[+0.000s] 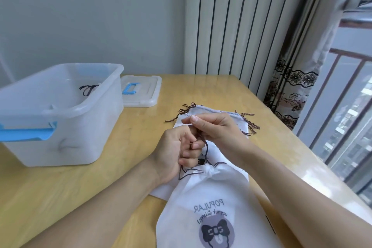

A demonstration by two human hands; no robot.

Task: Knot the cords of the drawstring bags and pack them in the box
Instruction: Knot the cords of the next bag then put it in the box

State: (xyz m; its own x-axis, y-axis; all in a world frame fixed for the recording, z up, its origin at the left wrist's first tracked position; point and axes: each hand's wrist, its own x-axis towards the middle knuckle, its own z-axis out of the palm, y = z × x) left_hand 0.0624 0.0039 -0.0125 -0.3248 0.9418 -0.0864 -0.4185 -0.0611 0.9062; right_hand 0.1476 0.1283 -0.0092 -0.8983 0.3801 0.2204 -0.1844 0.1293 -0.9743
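Observation:
A white drawstring bag (209,203) with a bow print lies near me, its neck gathered shut (208,170). Its dark cord (205,147) runs up from the neck into both hands. My left hand (179,153) grips the cord with curled fingers. My right hand (211,127) pinches the cord's upper part just above the left hand. Under them lies a stack of flat white bags (217,115) with loose brown cords (251,125) at both top corners. The translucent box (60,115) stands at the left with a knotted bag's cord (88,88) showing inside.
The box's lid (141,90) with a blue handle lies flat behind the box. The wooden table (120,177) ends at the right along a window railing (342,106). A radiator (231,22) and a curtain (291,86) stand behind the table.

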